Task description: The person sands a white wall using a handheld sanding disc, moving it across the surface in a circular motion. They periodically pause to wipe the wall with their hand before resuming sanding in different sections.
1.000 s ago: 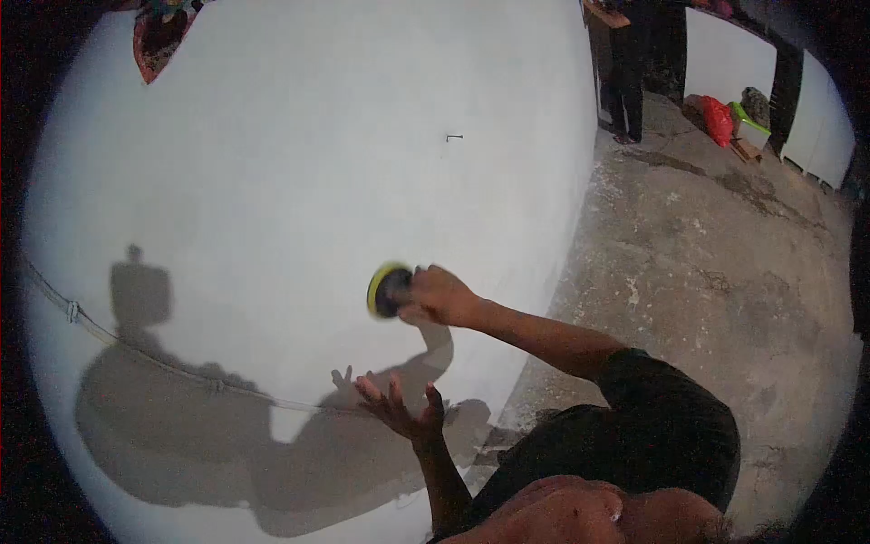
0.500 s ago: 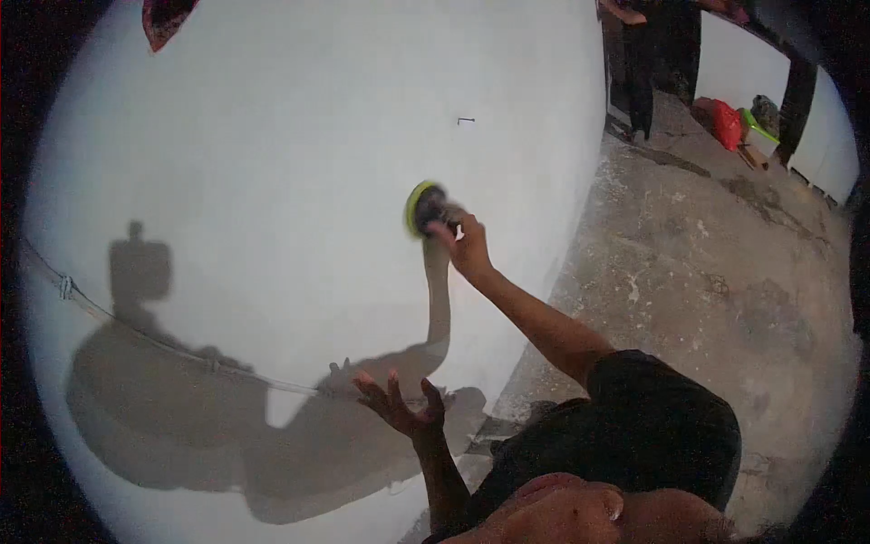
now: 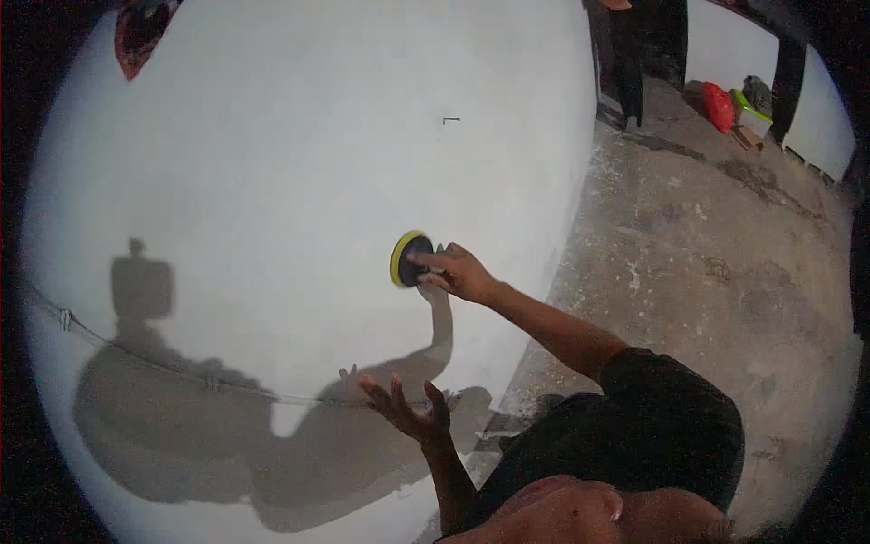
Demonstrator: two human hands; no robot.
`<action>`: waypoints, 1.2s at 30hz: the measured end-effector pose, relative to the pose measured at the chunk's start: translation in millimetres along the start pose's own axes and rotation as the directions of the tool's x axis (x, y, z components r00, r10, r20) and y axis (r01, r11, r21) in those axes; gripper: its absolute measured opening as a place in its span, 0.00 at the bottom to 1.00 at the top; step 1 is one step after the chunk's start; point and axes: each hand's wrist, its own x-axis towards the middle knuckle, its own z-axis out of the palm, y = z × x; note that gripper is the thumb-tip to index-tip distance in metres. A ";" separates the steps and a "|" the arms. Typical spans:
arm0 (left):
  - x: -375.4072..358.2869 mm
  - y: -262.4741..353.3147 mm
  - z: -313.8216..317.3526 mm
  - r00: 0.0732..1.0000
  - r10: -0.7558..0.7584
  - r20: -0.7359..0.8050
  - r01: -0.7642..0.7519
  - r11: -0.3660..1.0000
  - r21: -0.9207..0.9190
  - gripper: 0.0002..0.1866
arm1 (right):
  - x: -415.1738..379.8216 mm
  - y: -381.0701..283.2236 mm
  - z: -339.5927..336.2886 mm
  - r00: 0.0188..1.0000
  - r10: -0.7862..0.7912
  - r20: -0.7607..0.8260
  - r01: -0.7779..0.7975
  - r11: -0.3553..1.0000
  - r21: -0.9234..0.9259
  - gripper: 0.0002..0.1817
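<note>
In the head view, my right hand (image 3: 459, 273) is closed on a round sanding pad (image 3: 412, 258) with a black back and a yellow edge. The pad stands on edge against the white wall (image 3: 272, 181), its yellow side toward the surface. My fingers reach across its back. Lower down, my left hand (image 3: 410, 415) is raised near the wall with fingers spread and nothing in it. Behind that hand a thin cable (image 3: 213, 384) runs along the wall, partly in my shadow.
A nail (image 3: 451, 120) sticks out of the wall above the pad. The worn concrete floor (image 3: 662, 272) lies to the right. At the far end are a red bag (image 3: 719, 107), a white box with a green rim (image 3: 754, 118) and a person in dark trousers (image 3: 627, 72).
My right hand has carried the sanding pad down the wall and slightly left. My left hand has kept its spread pose, and the view has shifted slightly.
</note>
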 end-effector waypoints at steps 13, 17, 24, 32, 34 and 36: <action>1.5 -4.4 2.7 0.997 0.072 0.025 -0.070 0.994 -0.078 0.23 | 5.1 48.9 2.9 0.854 0.458 -0.246 -0.324 0.839 0.436 0.28; 3.1 -7.3 4.2 0.996 0.080 0.050 -0.071 0.984 -0.163 0.21 | -7.4 29.7 35.4 0.754 0.560 -0.344 -0.394 0.804 0.445 0.26; -6.9 -21.3 -3.7 0.980 0.160 0.121 -0.112 0.937 -0.331 0.23 | -40.1 49.6 66.3 0.628 0.733 -0.260 -0.419 0.601 0.681 0.27; -43.5 -42.4 -22.4 0.946 0.268 0.181 -0.131 0.829 -0.544 0.24 | -122.0 109.6 62.0 0.299 0.926 -0.232 -0.296 0.321 0.899 0.11; -48.6 -46.5 -34.2 0.933 0.290 0.212 -0.137 0.833 -0.536 0.25 | -140.9 111.4 1.9 0.156 0.929 -0.337 -0.436 0.371 0.820 0.11; -48.0 -55.2 -37.2 0.897 0.354 0.264 -0.166 0.825 -0.541 0.26 | -134.5 90.4 -82.2 0.151 0.836 -0.527 -0.459 0.532 0.712 0.19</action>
